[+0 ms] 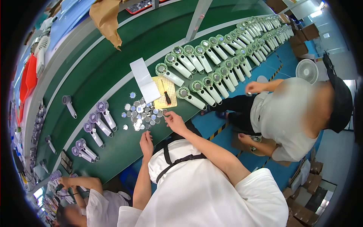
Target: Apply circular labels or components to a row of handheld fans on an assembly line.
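A loose pile of small round silver caps [140, 112] lies on the green bench top in front of me. My right hand [174, 122] is at the pile's right side, its fingertips closed on the edge of one round cap [165, 111]. At the near edge of the bench, just below the pile, my left hand [146, 143] has loosely bent fingers with no object visible in them. Behind the right hand, a screwdriver [167, 96] with a dark handle rests on a yellow perforated mat [172, 90]. A folded white sheet [143, 77] partly covers the mat.
Rows of green-and-white handheld fans [206, 85] fill the bench to the right. Several purple handheld fans [99, 122] lie to the left, near a moving-belt-like green strip [113, 64]. One co-worker [287, 113] is at the right, another [100, 200] at the lower left.
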The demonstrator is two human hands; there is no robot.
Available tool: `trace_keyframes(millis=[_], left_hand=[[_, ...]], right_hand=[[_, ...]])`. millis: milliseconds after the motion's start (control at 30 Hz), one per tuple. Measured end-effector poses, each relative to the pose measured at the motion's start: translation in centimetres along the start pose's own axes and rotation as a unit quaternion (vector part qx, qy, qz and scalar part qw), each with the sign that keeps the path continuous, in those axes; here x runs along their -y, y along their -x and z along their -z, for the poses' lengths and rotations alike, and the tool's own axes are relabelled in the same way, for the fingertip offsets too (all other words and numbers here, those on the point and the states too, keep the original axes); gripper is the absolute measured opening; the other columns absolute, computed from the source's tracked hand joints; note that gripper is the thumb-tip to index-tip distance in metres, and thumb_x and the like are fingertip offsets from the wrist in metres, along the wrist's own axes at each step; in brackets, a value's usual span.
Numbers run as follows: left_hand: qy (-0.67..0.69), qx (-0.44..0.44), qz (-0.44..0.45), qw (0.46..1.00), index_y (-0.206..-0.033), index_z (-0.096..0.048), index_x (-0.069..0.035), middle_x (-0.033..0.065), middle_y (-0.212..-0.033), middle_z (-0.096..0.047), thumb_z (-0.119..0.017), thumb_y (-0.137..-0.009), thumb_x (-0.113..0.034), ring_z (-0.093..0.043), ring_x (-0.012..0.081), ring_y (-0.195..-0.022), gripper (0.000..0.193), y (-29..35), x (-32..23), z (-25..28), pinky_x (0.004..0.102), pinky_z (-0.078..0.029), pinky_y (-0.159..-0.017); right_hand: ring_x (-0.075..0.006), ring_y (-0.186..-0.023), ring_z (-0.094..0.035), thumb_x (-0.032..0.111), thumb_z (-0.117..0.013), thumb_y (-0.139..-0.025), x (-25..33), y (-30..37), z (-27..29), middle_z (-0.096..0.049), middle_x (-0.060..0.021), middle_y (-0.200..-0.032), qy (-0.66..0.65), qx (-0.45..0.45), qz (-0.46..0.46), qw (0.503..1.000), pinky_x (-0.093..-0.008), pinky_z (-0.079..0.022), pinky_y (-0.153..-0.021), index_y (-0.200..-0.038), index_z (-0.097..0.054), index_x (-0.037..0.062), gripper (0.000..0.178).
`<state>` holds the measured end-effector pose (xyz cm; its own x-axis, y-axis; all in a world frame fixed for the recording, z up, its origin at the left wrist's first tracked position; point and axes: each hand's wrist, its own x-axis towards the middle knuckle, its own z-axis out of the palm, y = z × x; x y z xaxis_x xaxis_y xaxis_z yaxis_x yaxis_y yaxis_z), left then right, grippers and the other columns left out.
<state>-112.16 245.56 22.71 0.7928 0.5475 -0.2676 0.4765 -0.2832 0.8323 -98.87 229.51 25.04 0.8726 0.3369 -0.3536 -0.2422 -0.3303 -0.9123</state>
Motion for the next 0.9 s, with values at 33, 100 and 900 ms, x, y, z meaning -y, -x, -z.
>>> trace_keyframes(millis=[33, 100, 900], left_hand=[[-0.005, 0.013, 0.016, 1.000, -0.102, -0.062, 0.001, 0.0116, -0.077, -0.065, -0.048, -0.102, -0.023, -0.061, 0.0175, -0.065, 0.028, 0.0, -0.4, 0.1, 0.0314, -0.049, -0.061], [-0.010, 0.027, 0.032, 0.999, -0.101, -0.063, 0.002, 0.0112, -0.076, -0.065, -0.050, -0.101, -0.023, -0.060, 0.0170, -0.064, 0.027, 0.2, -0.5, -0.1, 0.0311, -0.048, -0.061], [0.055, 0.042, 0.052, 0.996, -0.105, -0.062, 0.003, 0.0088, -0.083, -0.068, -0.054, -0.101, -0.024, -0.063, 0.0135, -0.073, 0.028, 0.2, -2.8, -0.2, 0.0275, -0.050, -0.069]], right_hand=[[-0.0199, -0.059, -0.066, 0.013, -0.062, -0.092, -0.2, 0.0, 0.1, -0.065, -0.0111, -0.072, 0.000, 0.000, -0.002, 1.000, -0.0315, -0.051, -0.054, -0.109, -0.058, -0.0002, 0.022], [-0.0199, -0.059, -0.066, 0.013, -0.063, -0.091, -0.5, 0.0, 0.2, -0.065, -0.0110, -0.072, -0.011, -0.003, -0.001, 1.000, -0.0316, -0.051, -0.054, -0.109, -0.058, -0.0005, 0.023], [-0.0150, -0.058, -0.063, 0.026, -0.061, -0.094, 4.1, -0.8, 13.9, -0.067, -0.0101, -0.085, -0.054, 0.042, -0.089, 0.994, -0.0275, -0.049, -0.053, -0.112, -0.061, -0.0008, 0.033]])
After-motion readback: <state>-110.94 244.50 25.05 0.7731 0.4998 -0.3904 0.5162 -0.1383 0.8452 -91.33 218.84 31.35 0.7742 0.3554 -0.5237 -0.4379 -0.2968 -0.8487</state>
